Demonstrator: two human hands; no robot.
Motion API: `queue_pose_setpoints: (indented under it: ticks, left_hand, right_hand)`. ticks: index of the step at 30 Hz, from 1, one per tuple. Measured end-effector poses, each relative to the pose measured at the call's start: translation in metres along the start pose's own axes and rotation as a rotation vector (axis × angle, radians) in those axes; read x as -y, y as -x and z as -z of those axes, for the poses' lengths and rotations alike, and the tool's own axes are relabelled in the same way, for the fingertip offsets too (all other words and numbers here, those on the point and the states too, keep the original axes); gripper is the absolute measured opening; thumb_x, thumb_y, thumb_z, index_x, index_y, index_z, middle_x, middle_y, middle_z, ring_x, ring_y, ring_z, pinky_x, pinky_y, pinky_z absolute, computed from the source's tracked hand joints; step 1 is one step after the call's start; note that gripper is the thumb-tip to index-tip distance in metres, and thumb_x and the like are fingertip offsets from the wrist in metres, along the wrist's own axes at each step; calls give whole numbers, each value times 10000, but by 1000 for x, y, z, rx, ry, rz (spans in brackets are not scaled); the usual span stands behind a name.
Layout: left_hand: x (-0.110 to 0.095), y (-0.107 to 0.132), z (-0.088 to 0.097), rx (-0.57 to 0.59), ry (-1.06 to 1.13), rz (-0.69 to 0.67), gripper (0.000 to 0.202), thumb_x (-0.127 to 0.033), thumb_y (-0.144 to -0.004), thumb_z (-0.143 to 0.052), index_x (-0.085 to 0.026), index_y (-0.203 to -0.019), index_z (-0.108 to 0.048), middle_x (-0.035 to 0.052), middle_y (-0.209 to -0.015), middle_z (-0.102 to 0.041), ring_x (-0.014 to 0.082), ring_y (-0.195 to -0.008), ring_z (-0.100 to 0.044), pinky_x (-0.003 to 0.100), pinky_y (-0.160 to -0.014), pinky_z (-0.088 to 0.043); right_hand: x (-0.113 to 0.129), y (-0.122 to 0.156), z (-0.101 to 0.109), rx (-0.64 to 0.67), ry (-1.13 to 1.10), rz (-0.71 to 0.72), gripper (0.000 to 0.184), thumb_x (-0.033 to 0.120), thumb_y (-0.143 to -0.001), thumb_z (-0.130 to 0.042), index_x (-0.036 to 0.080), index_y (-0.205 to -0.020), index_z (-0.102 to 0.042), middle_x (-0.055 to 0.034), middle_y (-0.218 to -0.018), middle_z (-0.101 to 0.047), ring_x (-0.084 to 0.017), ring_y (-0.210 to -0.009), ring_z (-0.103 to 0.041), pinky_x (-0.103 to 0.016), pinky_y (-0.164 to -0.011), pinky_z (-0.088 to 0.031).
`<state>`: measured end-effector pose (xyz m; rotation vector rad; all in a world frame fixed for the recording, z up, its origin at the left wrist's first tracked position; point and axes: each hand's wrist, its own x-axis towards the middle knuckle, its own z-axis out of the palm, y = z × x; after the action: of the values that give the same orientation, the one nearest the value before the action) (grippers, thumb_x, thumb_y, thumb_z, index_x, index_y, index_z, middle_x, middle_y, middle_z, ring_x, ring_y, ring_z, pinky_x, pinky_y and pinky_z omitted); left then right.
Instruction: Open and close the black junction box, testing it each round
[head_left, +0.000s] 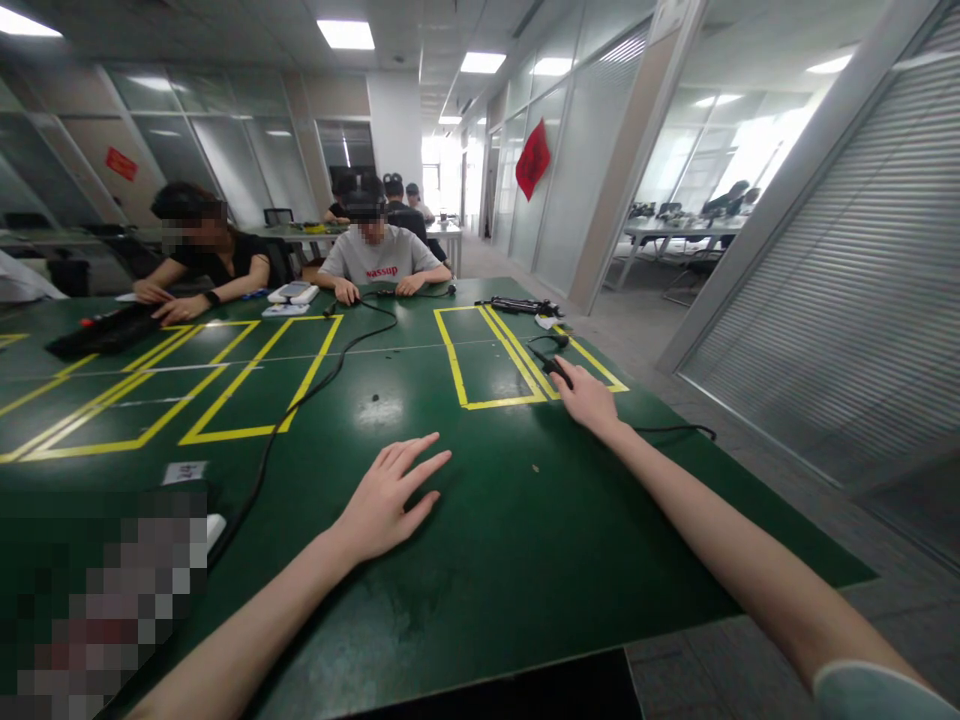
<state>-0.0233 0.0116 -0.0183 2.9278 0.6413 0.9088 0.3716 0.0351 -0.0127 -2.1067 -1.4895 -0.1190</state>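
My left hand (pixel 394 497) is open above the green table (pixel 480 560), fingers spread and holding nothing. Farther forward, my right hand (pixel 585 395) has its fingers closed on a small black cable end (pixel 556 372); its exact kind is partly hidden by the fingers. A black cable (pixel 675 430) shows on the other side of my right wrist and runs toward the table's right edge. Just beyond my fingers lies another small black piece with a thin lead (pixel 553 342). Yellow tape rectangles (pixel 502 403) mark the table around there.
A black bundle (pixel 517 306) lies at the far right edge beside a crumpled white piece (pixel 547 322). A long black cord (pixel 330 375) crosses the table on the left. Two people sit opposite, one with hands on a black case (pixel 112 328). A white device (pixel 294 292) stands between them.
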Motion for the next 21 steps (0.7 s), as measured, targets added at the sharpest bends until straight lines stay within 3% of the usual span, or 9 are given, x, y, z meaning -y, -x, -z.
queue_pose_setpoints:
  ticks: [2, 5, 11, 17, 21]
  left_hand:
    - [0, 1, 0, 16, 11, 10, 490, -227, -1010, -538, -251, -1499, -509, 133, -1541, -524, 291, -1353, -547, 504, -1104, -496]
    - [2, 2, 0, 37, 27, 25, 492, -227, -1009, -541, -253, -1498, -508, 133, -1545, -519, 293, -1359, -544, 511, -1107, -496]
    - [3, 1, -4, 68, 59, 33, 489, -227, -1003, -552, -261, -1490, -518, 127, -1529, -539, 291, -1356, -551, 514, -1116, -490]
    - [5, 3, -4, 95, 67, 47, 494, -234, -998, -561, -271, -1490, -521, 121, -1506, -569, 288, -1339, -571, 514, -1110, -497]
    - [5, 3, -3, 110, 75, 55, 469, -243, -1002, -560, -258, -1470, -535, 119, -1486, -589, 280, -1321, -585, 507, -1105, -502]
  right_hand:
    - [-6, -1, -1, 118, 194, -4, 552, 450, -1053, -364, 253, -1548, -506, -154, -1306, -670, -336, -1010, -710, -418, -855, -542]
    - [-13, -6, -2, 179, 295, 17, 576, 475, -1066, -317, 276, -1594, -434, -145, -1366, -638, -346, -1043, -709, -427, -860, -547]
    - [-24, -15, -6, 178, 325, -97, 575, 492, -1065, -295, 299, -1584, -447, -162, -1404, -577, -335, -1076, -698, -443, -895, -540]
    - [-30, -14, -12, 177, 285, -71, 581, 410, -1013, -401, 291, -1580, -457, -158, -1371, -580, -327, -1018, -708, -452, -900, -541]
    - [-35, -15, -16, 96, 246, -87, 552, 387, -1003, -445, 249, -1531, -528, -173, -1366, -600, -335, -1031, -699, -447, -885, -544]
